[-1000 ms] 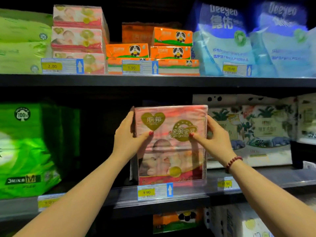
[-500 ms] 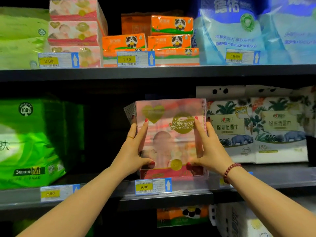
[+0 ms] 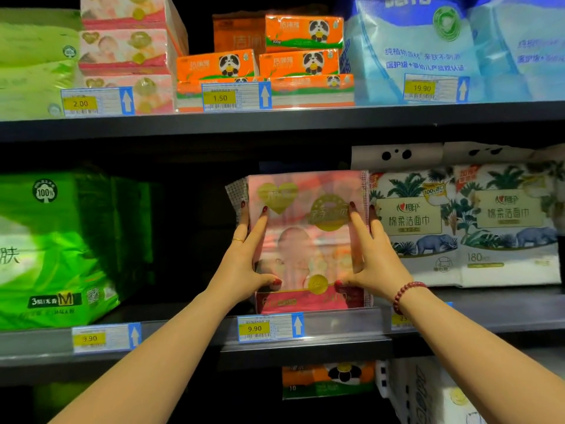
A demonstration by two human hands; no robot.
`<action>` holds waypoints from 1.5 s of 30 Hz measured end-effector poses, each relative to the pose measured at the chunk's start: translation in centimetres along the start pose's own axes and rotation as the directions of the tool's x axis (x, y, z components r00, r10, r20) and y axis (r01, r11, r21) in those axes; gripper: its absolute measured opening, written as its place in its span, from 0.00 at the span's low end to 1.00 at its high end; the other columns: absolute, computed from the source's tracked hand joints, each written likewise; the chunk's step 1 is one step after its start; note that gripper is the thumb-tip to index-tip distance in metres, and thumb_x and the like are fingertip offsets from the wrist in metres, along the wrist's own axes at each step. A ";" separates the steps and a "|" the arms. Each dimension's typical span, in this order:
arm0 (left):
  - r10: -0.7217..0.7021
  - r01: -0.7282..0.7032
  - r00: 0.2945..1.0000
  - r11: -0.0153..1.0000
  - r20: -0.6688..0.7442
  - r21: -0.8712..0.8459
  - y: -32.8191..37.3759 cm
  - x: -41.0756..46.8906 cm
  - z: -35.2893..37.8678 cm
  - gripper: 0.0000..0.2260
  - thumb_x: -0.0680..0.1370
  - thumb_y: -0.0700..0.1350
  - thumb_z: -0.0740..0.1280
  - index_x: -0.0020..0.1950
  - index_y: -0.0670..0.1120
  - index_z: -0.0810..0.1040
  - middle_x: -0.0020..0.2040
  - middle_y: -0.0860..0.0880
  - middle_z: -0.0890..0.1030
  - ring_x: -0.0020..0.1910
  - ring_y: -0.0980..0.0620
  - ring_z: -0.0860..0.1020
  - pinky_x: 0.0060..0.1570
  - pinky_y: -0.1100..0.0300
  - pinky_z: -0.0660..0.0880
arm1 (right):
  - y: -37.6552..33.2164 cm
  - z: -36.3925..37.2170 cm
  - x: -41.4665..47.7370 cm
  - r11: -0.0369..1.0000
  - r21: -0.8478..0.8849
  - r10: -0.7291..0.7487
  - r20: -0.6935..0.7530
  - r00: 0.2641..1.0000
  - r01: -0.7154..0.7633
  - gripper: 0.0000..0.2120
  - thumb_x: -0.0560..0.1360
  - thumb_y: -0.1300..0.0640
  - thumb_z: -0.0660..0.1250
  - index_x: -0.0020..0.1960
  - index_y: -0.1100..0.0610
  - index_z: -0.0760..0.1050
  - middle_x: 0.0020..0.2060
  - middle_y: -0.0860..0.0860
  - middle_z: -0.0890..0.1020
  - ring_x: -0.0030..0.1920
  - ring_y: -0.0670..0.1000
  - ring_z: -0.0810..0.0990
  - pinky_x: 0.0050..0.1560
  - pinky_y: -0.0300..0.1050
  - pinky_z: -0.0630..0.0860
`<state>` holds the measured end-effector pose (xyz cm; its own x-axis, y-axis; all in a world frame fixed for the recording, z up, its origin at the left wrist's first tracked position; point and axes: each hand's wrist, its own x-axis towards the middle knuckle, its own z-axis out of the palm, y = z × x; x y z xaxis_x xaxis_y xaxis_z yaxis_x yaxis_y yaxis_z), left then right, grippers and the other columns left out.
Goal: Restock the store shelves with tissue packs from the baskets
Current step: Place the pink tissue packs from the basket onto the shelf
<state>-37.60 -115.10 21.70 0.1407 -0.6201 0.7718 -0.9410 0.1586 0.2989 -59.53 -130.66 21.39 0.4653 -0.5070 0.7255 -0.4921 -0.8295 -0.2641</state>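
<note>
Our left hand [image 3: 244,264] and right hand [image 3: 371,261] clasp the pink pack [image 3: 305,240] from both sides, fingers spread flat up its face, thumbs hooked low. It stands upright on the middle shelf [image 3: 305,347], just beside the white packs [image 3: 458,224]. Placement looks nearly done; dark space behind and left seems unfilled.

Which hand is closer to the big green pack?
The left hand. It holds the pink pack's left edge, on the side facing the green pack. The right hand holds the far edge, beside the elephant packs.
</note>
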 end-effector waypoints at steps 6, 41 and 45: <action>-0.062 0.060 0.997 0.997 0.037 0.041 0.8 -1.3 -0.5 0.51 0.69 0.44 0.78 0.74 0.67 0.43 0.80 0.51 0.45 0.78 0.49 0.51 0.71 0.50 0.65 | -1.6 -1.1 -1.8 0.984 -0.179 0.014 -0.025 1.000 -0.018 0.56 0.63 0.42 0.78 0.78 0.46 0.43 0.74 0.57 0.54 0.72 0.58 0.60 0.59 0.53 0.73; -0.652 0.731 0.611 0.249 -0.449 0.635 4.2 -59.2 -36.3 0.24 0.70 0.42 0.75 0.65 0.39 0.76 0.60 0.39 0.78 0.62 0.37 0.75 0.58 0.44 0.73 | -51.2 16.7 -31.3 0.505 0.608 -0.838 0.175 0.517 0.613 0.24 0.71 0.47 0.71 0.63 0.56 0.74 0.60 0.54 0.78 0.62 0.58 0.73 0.60 0.52 0.67; -0.710 0.791 0.479 0.095 -0.516 0.604 6.3 -67.3 -39.8 0.25 0.73 0.47 0.72 0.69 0.43 0.72 0.66 0.43 0.75 0.68 0.42 0.70 0.63 0.47 0.69 | -57.4 17.3 -37.0 0.435 0.673 -0.882 0.185 0.434 0.597 0.23 0.72 0.46 0.70 0.63 0.56 0.75 0.56 0.53 0.79 0.59 0.58 0.74 0.56 0.51 0.68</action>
<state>-40.75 -41.84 -5.99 0.8944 -0.0135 0.4471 -0.1643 -0.9396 0.3004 -35.72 -68.31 -1.30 0.7718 0.4677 0.4307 0.5592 -0.8218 -0.1096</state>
